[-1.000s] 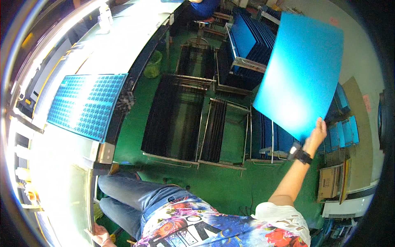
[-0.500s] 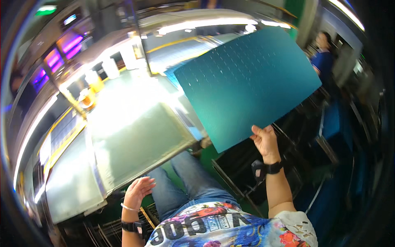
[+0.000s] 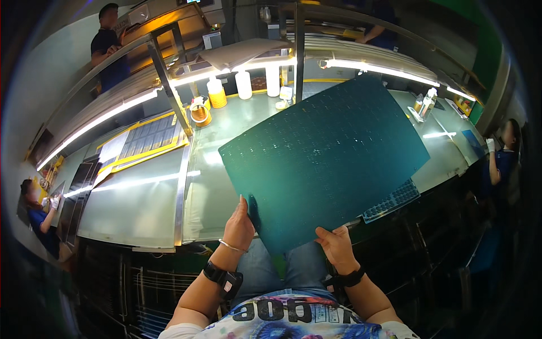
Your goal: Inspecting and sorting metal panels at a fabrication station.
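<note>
A large teal-green rectangular panel (image 3: pixel 327 164), dotted with rows of small bright holes like a circuit board panel, is held up tilted over the bench. My right hand (image 3: pixel 339 248) pinches its near edge, thumb on the face and fingers behind. Along the panel's left edge stands my left hand (image 3: pixel 239 229), fingers straight and pointing up. Its fingertips meet or nearly meet that edge, and a dark reflection shows beside them. Under the panel's right part, a board with dark round patterns (image 3: pixel 392 201) lies at the bench's front edge.
The glass-topped bench (image 3: pixel 130 212) carries a tape roll (image 3: pixel 200 113), a yellow-wrapped bottle (image 3: pixel 217 93) and white bottles (image 3: pixel 244 85). Metal posts (image 3: pixel 298 53) and lit tubes (image 3: pixel 384 69) rise behind. Co-workers stand left (image 3: pixel 39 220), right (image 3: pixel 502 158) and across the bench (image 3: pixel 107 51).
My view has swung right-to-left across the bench. The panel has come round in front of me in my right hand, and my left hand has risen from my lap to its left edge.
</note>
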The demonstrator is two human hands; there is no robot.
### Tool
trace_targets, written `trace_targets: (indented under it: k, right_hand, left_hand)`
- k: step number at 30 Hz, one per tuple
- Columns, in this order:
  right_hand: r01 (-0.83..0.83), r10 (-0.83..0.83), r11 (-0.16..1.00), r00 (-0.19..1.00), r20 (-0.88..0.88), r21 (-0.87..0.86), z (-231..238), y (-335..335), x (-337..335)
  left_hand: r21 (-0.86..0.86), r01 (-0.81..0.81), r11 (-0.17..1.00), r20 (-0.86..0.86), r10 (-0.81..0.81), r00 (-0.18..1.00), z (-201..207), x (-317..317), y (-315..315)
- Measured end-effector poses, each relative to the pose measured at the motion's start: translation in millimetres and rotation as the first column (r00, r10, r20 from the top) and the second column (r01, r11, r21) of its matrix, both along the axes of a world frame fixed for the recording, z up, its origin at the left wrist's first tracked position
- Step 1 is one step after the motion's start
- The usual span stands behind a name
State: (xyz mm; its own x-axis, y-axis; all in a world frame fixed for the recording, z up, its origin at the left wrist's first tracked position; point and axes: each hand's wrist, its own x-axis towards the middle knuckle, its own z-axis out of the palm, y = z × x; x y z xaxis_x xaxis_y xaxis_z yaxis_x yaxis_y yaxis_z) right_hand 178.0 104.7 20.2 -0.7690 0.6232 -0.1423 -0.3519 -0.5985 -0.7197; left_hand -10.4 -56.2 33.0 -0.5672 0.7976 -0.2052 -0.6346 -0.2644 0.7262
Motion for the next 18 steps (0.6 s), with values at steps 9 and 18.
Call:
trace_targets:
  k: [9, 18]
  right_hand:
    - [-0.100, 0.060, 0.945, 0.989, 0.136, 0.311, 29.5, 5.8, -15.4]
    - [0.351, -0.458, 0.094, 0.846, -0.272, 0.932, 117.8, 42.7, -61.7]
  left_hand:
    - [0.175, -0.216, 0.961, 0.042, 0.212, 0.976, -7.4, -8.2, 9.5]
    - [-0.194, 0.139, 0.971, -0.246, -0.186, 0.951, 16.8, 2.2, -7.0]
